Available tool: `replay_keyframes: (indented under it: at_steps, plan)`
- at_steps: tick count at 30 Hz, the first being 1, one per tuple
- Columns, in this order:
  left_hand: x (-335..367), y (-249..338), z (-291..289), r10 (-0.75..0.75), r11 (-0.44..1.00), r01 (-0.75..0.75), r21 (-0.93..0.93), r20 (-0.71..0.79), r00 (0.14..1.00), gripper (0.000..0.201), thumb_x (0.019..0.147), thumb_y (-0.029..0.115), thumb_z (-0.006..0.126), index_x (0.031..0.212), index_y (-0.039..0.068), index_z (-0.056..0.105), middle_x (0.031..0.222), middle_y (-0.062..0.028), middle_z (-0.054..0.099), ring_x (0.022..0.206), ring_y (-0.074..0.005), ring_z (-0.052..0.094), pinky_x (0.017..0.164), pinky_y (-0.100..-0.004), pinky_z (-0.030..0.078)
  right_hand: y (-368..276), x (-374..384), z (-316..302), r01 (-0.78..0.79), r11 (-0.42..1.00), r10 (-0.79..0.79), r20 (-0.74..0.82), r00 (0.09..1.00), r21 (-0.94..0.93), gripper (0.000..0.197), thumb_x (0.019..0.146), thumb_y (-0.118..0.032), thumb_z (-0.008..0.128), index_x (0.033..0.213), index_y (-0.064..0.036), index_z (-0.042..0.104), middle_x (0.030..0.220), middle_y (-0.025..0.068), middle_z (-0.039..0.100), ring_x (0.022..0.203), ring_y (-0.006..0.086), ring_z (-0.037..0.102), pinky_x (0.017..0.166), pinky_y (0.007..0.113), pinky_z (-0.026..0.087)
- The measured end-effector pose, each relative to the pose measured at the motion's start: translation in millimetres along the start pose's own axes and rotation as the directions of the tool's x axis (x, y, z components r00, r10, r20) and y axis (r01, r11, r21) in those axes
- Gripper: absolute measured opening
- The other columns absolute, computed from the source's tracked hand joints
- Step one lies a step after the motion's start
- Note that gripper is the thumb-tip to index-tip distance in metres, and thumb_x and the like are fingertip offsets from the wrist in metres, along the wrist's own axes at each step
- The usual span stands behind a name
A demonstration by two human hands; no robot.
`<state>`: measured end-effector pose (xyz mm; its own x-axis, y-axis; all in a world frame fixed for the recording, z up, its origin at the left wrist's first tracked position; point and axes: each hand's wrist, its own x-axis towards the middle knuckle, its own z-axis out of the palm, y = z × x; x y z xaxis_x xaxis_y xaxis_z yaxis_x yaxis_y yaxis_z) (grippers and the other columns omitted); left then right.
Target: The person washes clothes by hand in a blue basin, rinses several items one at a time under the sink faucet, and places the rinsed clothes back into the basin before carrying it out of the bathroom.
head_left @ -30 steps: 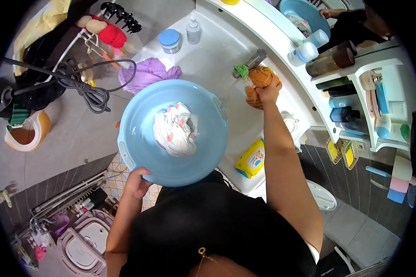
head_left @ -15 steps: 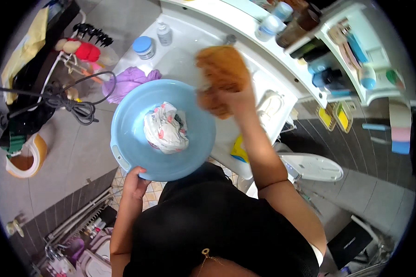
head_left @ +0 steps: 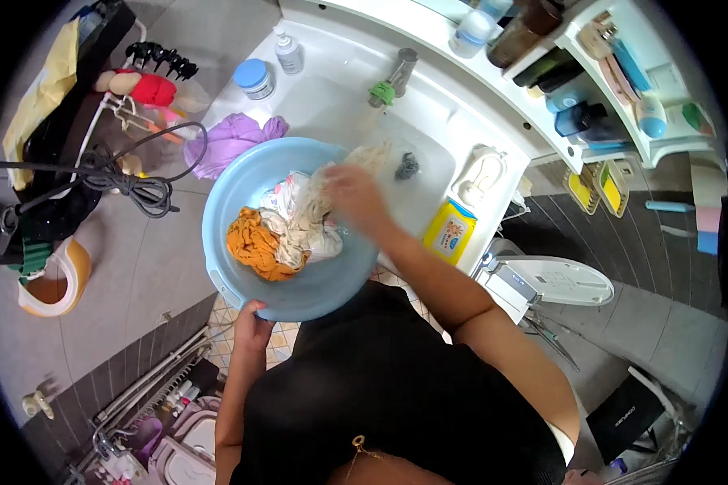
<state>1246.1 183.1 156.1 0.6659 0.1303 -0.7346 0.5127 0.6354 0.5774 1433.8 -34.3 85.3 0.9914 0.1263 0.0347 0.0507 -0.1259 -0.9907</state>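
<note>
My left hand (head_left: 252, 325) grips the near rim of a light blue plastic basin (head_left: 332, 293), which rests partly over the sink's edge. Inside it, an orange cloth (head_left: 255, 244) lies crumpled beside a white cloth with red print (head_left: 285, 194). Over the basin's right side, my right hand (head_left: 357, 199), smeared by motion, is closed on a thin cream-coloured cloth (head_left: 309, 208). Part of that cream cloth lies bunched among the others, and a blurred end trails out past the rim above the sink.
The white sink (head_left: 429, 145) has a metal tap (head_left: 402, 73) with a green cloth piece (head_left: 382, 93) and a dark clump (head_left: 407, 166). Around it are a purple cloth (head_left: 233, 145), a blue-lidded jar (head_left: 255, 79), a pump bottle (head_left: 288, 52), a soap dish (head_left: 479, 175) and a yellow wipes pack (head_left: 450, 233).
The orange cloth went from my right hand above the sink into the basin. My right hand now has the cream cloth, over the basin's right side. My left hand still grips the rim.
</note>
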Motion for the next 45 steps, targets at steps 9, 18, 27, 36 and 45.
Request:
replay_keyframes:
  at_steps: [9, 18, 27, 36, 45]
  plan:
    - [6.4, -1.7, 0.6, 0.027, 0.999, -0.023, 0.027, -0.128, 0.991, 0.037, 0.06, 0.008, 0.07, 0.094, 0.005, 0.054, 0.091, -0.0063, 0.058, 0.084, -0.0237, 0.056, 0.071, -0.0348, 0.046, 203.5, 25.5, -105.0, -0.097, 0.367, 0.117, -0.058, 0.992, -0.925, 0.039, 0.075, -0.019, 0.06, 0.112, -0.0077, 0.055, 0.109, 0.0174, 0.056, 0.1, 0.036, 0.053, 0.08, 0.044, 0.045]
    - [2.9, -8.7, -6.4, 0.09, 0.991, -0.077, 0.107, -0.127, 0.988, 0.048, 0.07, 0.005, 0.054, 0.116, -0.003, 0.045, 0.106, -0.0111, 0.056, 0.093, -0.0223, 0.057, 0.08, -0.0346, 0.049, 95.4, 26.4, -74.4, -0.68, 0.713, 0.698, -0.089, 0.71, 0.17, 0.025, 0.082, -0.019, 0.057, 0.104, -0.0071, 0.059, 0.095, 0.0115, 0.059, 0.087, 0.019, 0.057, 0.072, 0.029, 0.045]
    - [9.6, -11.9, -5.5, 0.106, 0.986, -0.1, 0.133, -0.037, 0.994, 0.046, 0.07, 0.006, 0.055, 0.114, -0.002, 0.046, 0.104, -0.0105, 0.057, 0.092, -0.0216, 0.057, 0.078, -0.0336, 0.049, -2.1, 20.0, -14.8, 0.352, 0.605, -0.366, 0.143, 0.92, -0.714, 0.022, 0.069, -0.01, 0.064, 0.091, -0.0112, 0.065, 0.086, 0.011, 0.056, 0.084, 0.0268, 0.055, 0.072, 0.036, 0.044]
    - [17.8, -32.6, -23.1, 0.145, 0.989, -0.137, 0.06, -0.142, 0.979, 0.049, 0.07, 0.006, 0.055, 0.118, 0.0, 0.044, 0.103, -0.01, 0.057, 0.089, -0.0216, 0.057, 0.076, -0.0342, 0.049, -20.9, 20.8, 39.1, 0.507, 0.648, 0.225, 0.779, 0.586, -0.568, 0.033, 0.08, -0.021, 0.054, 0.111, -0.0091, 0.055, 0.095, 0.0173, 0.058, 0.093, 0.0346, 0.055, 0.082, 0.043, 0.042]
    - [30.1, -67.5, -45.8, 0.021, 0.991, -0.056, -0.124, -0.267, 0.963, 0.054, 0.07, 0.002, 0.054, 0.121, 0.001, 0.037, 0.093, -0.0094, 0.054, 0.079, -0.0188, 0.056, 0.061, -0.0276, 0.047, -24.1, 198.4, 172.8, 0.491, 0.56, 0.211, 0.688, 0.694, -0.667, 0.059, 0.071, -0.039, 0.064, 0.121, -0.0102, 0.051, 0.121, 0.0151, 0.053, 0.114, 0.0286, 0.048, 0.097, 0.037, 0.037]
